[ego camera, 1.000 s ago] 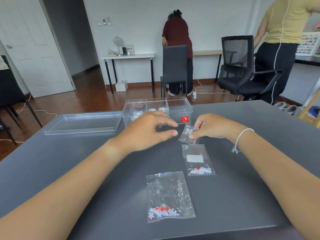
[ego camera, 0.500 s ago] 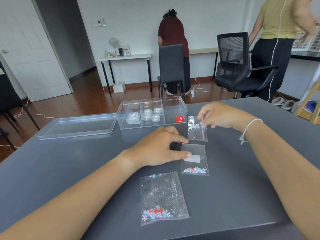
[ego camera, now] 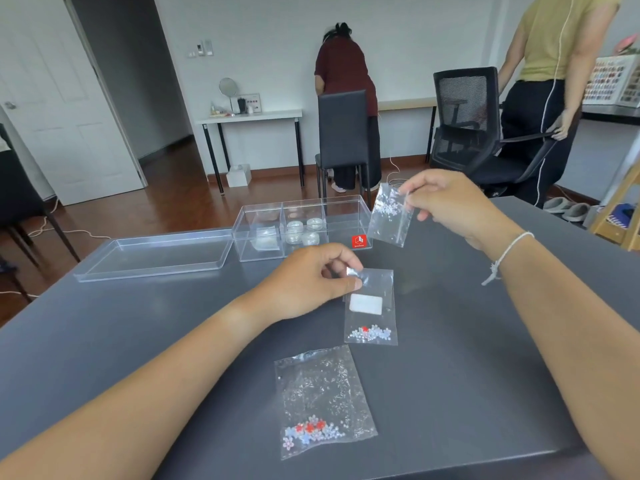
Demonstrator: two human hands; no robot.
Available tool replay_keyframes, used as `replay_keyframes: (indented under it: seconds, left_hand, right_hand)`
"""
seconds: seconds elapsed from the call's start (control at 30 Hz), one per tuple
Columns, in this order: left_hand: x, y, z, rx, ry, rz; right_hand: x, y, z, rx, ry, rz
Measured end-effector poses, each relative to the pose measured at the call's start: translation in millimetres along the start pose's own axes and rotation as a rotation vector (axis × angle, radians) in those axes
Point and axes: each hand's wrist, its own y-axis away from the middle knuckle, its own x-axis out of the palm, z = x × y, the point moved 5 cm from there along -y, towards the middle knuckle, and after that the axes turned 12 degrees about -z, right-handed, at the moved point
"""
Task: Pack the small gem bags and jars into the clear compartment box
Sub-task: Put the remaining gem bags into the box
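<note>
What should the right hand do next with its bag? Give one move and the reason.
Probably lower the small bag into the right compartment of the box. The right hand pinches it in the air just beside that compartment, which looks bare, while jars fill the middle one.

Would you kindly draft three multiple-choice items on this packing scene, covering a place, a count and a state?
1. Where are the small round jars?
A. middle compartment of the clear box
B. in the lid
C. on the table

2. How many gem bags lie fully on the table, untouched?
A. three
B. one
C. none

3. What does the right hand do?
A. rests flat
B. pinches a lifted bag
C. grips a jar

Answers: 1 A, jars sit between the dividers. 2 B, only the nearest large bag. 3 B, that bag hangs above the table.
</note>
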Motion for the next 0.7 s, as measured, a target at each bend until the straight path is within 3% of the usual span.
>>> replay_keyframes:
  seconds: [0.17, 0.47, 0.57, 0.7]
  left_hand:
    - [-11, -4, -3, -0.009, 0.114, -0.098]
    - [-36, -9, -2, -0.033, 0.218, -0.294]
    - [-42, -11, -1, -0.033, 0.249, -0.349]
    - [-46, -13, -1, -0.025, 0.261, -0.39]
  right_hand:
    - [17, -11, 2, -0.048, -0.138, -0.146]
    - [40, -39, 6, -0.139, -0.14, -0.315]
    - [50, -40, 2, -0.142, -0.099, -0.277]
    - [65, -35, -3, -0.16, 0.041, -0.086]
